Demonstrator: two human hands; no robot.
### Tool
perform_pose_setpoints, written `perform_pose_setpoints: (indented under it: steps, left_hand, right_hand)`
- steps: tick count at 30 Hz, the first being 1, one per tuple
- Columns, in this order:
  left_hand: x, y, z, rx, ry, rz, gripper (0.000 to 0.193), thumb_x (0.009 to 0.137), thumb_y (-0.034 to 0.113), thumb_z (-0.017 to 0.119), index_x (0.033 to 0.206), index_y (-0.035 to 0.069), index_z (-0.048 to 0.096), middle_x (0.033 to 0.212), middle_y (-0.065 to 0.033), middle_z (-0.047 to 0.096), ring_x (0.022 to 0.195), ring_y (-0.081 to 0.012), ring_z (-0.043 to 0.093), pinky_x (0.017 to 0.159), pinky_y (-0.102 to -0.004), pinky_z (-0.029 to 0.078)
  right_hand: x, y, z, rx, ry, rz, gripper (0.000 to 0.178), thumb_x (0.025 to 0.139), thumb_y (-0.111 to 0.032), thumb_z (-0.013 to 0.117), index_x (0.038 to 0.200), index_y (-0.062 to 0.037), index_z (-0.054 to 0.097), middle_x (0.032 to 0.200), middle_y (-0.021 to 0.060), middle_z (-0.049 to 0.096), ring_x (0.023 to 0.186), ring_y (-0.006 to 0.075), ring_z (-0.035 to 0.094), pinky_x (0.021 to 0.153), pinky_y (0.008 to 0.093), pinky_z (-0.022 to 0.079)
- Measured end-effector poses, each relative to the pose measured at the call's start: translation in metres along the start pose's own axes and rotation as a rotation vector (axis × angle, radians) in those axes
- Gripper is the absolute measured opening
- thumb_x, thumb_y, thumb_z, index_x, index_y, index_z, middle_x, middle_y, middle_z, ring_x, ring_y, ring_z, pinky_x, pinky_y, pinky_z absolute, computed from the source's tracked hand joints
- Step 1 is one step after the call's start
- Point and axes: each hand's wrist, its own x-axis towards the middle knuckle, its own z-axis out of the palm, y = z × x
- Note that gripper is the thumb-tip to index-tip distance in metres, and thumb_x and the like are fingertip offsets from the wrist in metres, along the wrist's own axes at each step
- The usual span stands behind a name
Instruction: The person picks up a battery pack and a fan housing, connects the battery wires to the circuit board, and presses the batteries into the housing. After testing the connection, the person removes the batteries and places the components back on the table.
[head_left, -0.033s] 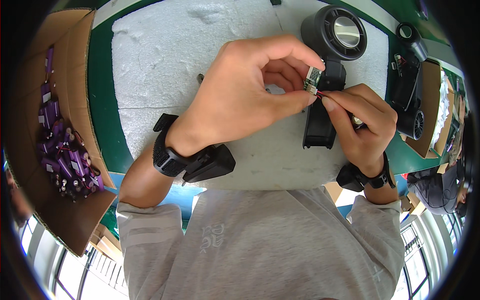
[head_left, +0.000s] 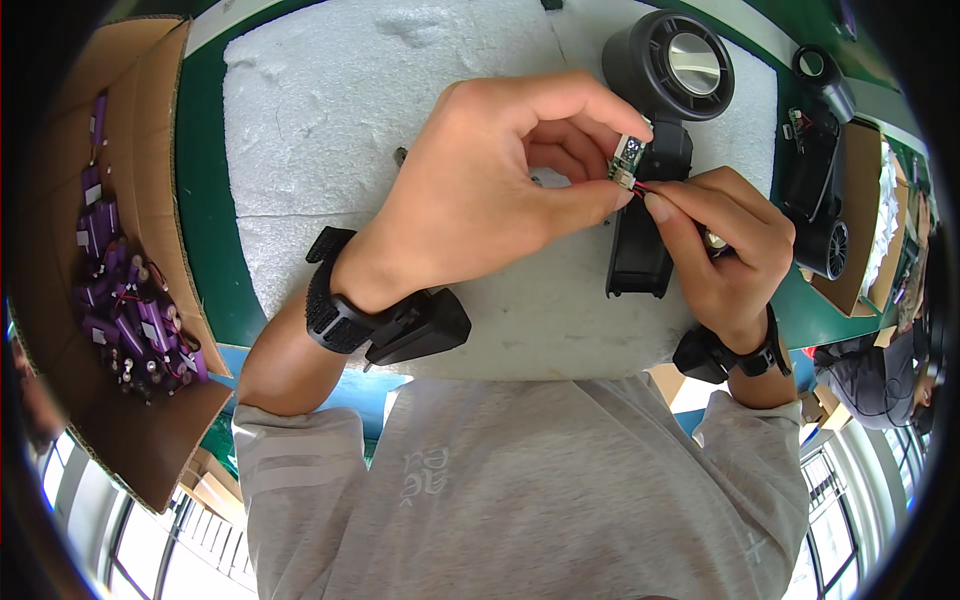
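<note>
My left hand [head_left: 490, 185] pinches a small green circuit board [head_left: 629, 154] between thumb and forefinger, above the foam sheet. At the board's lower end is a pale connector [head_left: 622, 177], with red and black wires [head_left: 641, 188] coming out of it. My right hand [head_left: 735, 235] grips these wires between thumb and forefinger, close to the connector. Whether the plug is fully seated cannot be made out. Beneath both hands lies a black plastic housing [head_left: 637, 260] with a round, ribbed head [head_left: 625, 65]. A small metallic round part shows partly behind my right fingers.
White foam [head_left: 310, 130] covers much of the green table [head_left: 205, 200]. A cardboard box [head_left: 150, 90] at left holds several purple battery packs [head_left: 130, 310]. More black housings [head_left: 815, 165] lie at right, beside another cardboard box [head_left: 855, 215]. Another person [head_left: 875, 385] is at the far right.
The circuit board has tilted very slightly between my left fingers and looks darker. Both hands are otherwise in the same place.
</note>
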Motion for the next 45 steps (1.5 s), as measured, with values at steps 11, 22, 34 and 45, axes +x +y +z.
perform_pose_setpoints:
  steps: [11, 22, 34, 45]
  left_hand:
    - [0.001, -0.004, -0.006, 0.427, -0.041, 0.329, 0.046, 0.071, -0.014, 0.064, 0.114, 0.004, 0.068, 0.097, -0.0081, 0.069, 0.085, -0.0140, 0.066, 0.072, -0.0266, 0.054]
    - [0.004, -0.008, 0.001, 0.510, 0.079, 0.426, 0.042, 0.070, -0.012, 0.066, 0.108, 0.006, 0.069, 0.089, -0.0076, 0.068, 0.072, -0.0154, 0.066, 0.065, -0.0258, 0.054]
    - [0.003, -0.012, -0.002, 0.518, 0.099, 0.420, 0.032, 0.071, -0.007, 0.071, 0.100, 0.006, 0.073, 0.088, -0.0081, 0.069, 0.071, -0.0154, 0.066, 0.062, -0.0242, 0.053]
    - [0.002, -0.013, -0.001, 0.524, 0.097, 0.416, 0.029, 0.071, -0.006, 0.070, 0.097, 0.006, 0.074, 0.086, -0.0070, 0.069, 0.069, -0.0157, 0.066, 0.059, -0.0245, 0.052]
  right_hand:
    - [-0.002, 0.003, 0.010, 0.153, 0.095, -0.024, 0.025, 0.070, 0.003, 0.078, 0.093, -0.0011, 0.069, 0.076, 0.0064, 0.063, 0.051, 0.0091, 0.053, 0.043, 0.0229, 0.037]
    - [0.004, 0.000, 0.013, 0.002, 0.148, 0.026, 0.032, 0.068, 0.000, 0.082, 0.095, -0.0027, 0.066, 0.086, 0.0059, 0.063, 0.052, 0.0067, 0.047, 0.043, 0.0206, 0.034]
    - [0.004, 0.000, 0.011, -0.033, 0.148, 0.053, 0.035, 0.067, -0.001, 0.083, 0.098, -0.0041, 0.067, 0.084, 0.0049, 0.064, 0.057, 0.0068, 0.051, 0.047, 0.0200, 0.039]
    - [0.009, 0.000, 0.007, -0.164, 0.099, -0.056, 0.036, 0.063, -0.001, 0.084, 0.097, -0.0048, 0.071, 0.084, 0.0073, 0.066, 0.065, 0.0135, 0.063, 0.052, 0.0236, 0.048]
